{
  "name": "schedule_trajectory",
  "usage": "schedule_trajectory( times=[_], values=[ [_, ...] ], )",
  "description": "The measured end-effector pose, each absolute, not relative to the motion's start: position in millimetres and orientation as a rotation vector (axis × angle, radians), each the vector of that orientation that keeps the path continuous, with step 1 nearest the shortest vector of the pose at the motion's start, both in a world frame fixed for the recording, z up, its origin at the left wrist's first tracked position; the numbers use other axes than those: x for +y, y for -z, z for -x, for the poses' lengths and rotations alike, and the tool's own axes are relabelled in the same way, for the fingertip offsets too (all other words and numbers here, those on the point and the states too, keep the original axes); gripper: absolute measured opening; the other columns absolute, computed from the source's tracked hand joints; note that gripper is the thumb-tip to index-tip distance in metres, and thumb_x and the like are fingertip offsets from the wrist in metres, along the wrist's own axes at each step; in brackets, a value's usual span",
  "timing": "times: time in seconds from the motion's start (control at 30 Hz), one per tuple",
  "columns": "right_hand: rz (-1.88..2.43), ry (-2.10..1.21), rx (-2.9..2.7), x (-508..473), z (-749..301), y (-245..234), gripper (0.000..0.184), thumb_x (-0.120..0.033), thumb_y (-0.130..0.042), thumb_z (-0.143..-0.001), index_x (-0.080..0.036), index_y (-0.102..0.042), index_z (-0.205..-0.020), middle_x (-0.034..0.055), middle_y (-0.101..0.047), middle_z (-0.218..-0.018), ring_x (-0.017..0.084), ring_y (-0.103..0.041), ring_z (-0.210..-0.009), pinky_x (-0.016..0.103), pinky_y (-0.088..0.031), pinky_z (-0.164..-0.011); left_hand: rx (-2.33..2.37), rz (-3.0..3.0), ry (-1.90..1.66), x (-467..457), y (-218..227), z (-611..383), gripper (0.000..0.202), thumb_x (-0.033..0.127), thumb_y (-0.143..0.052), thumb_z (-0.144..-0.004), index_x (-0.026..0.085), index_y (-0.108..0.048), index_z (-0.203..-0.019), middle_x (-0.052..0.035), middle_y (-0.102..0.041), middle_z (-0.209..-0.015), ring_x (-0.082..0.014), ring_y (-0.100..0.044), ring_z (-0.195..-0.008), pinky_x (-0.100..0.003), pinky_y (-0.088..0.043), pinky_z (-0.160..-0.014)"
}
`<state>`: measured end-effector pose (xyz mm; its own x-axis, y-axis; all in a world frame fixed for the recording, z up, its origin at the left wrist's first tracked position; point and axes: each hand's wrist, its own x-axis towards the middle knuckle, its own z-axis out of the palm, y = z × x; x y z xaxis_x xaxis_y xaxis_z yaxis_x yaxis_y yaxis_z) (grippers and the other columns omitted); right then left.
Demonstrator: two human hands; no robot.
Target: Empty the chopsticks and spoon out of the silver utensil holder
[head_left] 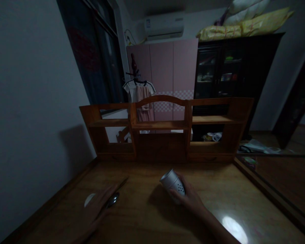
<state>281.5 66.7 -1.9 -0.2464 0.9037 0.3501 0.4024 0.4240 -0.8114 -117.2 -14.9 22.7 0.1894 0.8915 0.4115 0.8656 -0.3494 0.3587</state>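
Observation:
My right hand (189, 198) is wrapped around a small silver perforated metal cylinder (172, 181), tilted with its closed end up and to the left, just above the wooden desk (147, 213). My left hand (96, 208) lies flat with fingers stretched out on the desk at the lower left. Its fingertips rest beside a metal spoon (113, 200), whose dark handle points up and right toward the shelf. A small pale round object (88, 200) lies just left of that hand.
A low wooden shelf unit (165, 127) stands along the desk's back edge. Behind it are a pink wardrobe (167, 71), hanging clothes (141, 95) and a dark glass cabinet (223, 71). A grey wall runs along the left. The room is dim.

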Motion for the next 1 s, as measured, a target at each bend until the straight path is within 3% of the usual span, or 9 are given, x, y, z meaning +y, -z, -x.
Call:
schedule_trajectory(
  times=[0.1,0.2,0.27,0.37,0.5,0.63,0.73,0.87,1.0],
  values=[
    [1.118,-0.701,-1.844,65,-281,0,0.068,-0.043,-0.064,-0.08,-0.028,-0.036,-0.14,0.0084,-0.054,-0.132,0.029,-0.055,-0.114,0.044,-0.045,-0.095,1.455,-1.857,-1.077,-11,-6,73,0.06,0.049,-0.045,-0.088,0.036,-0.027,-0.144,-0.0017,-0.033,-0.152,-0.0263,-0.031,-0.138,-0.047,-0.027,-0.114],
    [1.043,-0.598,-1.902,62,-280,-1,0.071,-0.041,-0.064,-0.08,-0.027,-0.033,-0.142,0.0087,-0.049,-0.138,0.029,-0.051,-0.12,0.044,-0.043,-0.099,1.224,-1.56,-1.154,-1,20,16,0.069,0.06,-0.043,-0.085,0.034,-0.024,-0.145,-0.0101,-0.045,-0.144,-0.0291,-0.043,-0.131,-0.049,-0.041,-0.104],
    [0.988,-0.492,-1.96,60,-279,0,0.075,-0.039,-0.064,-0.08,-0.025,-0.029,-0.144,0.0095,-0.046,-0.141,0.029,-0.047,-0.124,0.044,-0.04,-0.103,1.122,-1.429,-1.164,8,29,-23,0.082,0.053,-0.064,-0.075,0.034,-0.025,-0.145,-0.0116,-0.042,-0.145,-0.0283,-0.043,-0.131,-0.043,-0.042,-0.104],
    [0.911,-0.341,-2.073,59,-276,5,0.079,-0.038,-0.065,-0.079,-0.024,-0.026,-0.146,0.0111,-0.043,-0.142,0.03,-0.044,-0.127,0.045,-0.037,-0.105,1.004,-1.202,-1.244,25,26,-73,0.096,0.039,-0.078,-0.065,0.03,-0.024,-0.144,-0.014,-0.041,-0.145,-0.0285,-0.044,-0.131,-0.039,-0.041,-0.104],
    [0.876,-0.216,-2.154,57,-274,6,0.081,-0.034,-0.064,-0.079,-0.025,-0.022,-0.147,0.0112,-0.042,-0.143,0.029,-0.042,-0.129,0.046,-0.036,-0.107,1.049,-1.075,-1.402,47,12,-107,0.081,0.037,-0.082,-0.06,0.024,-0.043,-0.13,-0.0142,-0.054,-0.132,-0.0281,-0.053,-0.122,-0.035,-0.043,-0.1],
    [0.938,-0.219,-2.15,52,-272,-2,0.081,-0.038,-0.062,-0.082,-0.025,-0.018,-0.149,0.0089,-0.029,-0.152,0.029,-0.03,-0.137,0.046,-0.032,-0.11,1.182,-1.057,-1.484,71,-1,-89,0.072,0.042,-0.084,-0.056,0.019,-0.052,-0.116,-0.0149,-0.063,-0.116,-0.0287,-0.062,-0.107,-0.035,-0.048,-0.09],
    [0.981,-0.252,-2.12,51,-271,-5,0.069,-0.035,-0.051,-0.09,-0.026,-0.016,-0.149,0.0064,-0.023,-0.154,0.026,-0.025,-0.139,0.045,-0.029,-0.112,1.332,-1.088,-1.661,98,-20,-41,0.073,0.041,-0.083,-0.057,0.017,-0.049,-0.117,-0.015,-0.059,-0.12,-0.0281,-0.059,-0.111,-0.039,-0.047,-0.094],
    [1.0,-0.295,-2.058,56,-271,2,0.061,-0.032,-0.044,-0.094,-0.027,-0.017,-0.149,0.007,-0.031,-0.151,0.024,-0.033,-0.136,0.043,-0.034,-0.11,1.545,-1.159,-1.973,128,-48,36,0.076,0.032,-0.086,-0.052,0.017,-0.047,-0.115,-0.0117,-0.06,-0.117,-0.0255,-0.059,-0.109,-0.044,-0.044,-0.099],
    [1.004,-0.317,-1.996,62,-273,10,0.059,-0.032,-0.046,-0.093,-0.028,-0.021,-0.147,0.0094,-0.041,-0.144,0.026,-0.043,-0.129,0.045,-0.04,-0.105,1.804,-1.159,-1.948,135,-57,86,0.072,0.029,-0.085,-0.052,0.016,-0.046,-0.111,-0.0089,-0.061,-0.11,-0.0264,-0.06,-0.106,-0.046,-0.046,-0.095]
  ],
)
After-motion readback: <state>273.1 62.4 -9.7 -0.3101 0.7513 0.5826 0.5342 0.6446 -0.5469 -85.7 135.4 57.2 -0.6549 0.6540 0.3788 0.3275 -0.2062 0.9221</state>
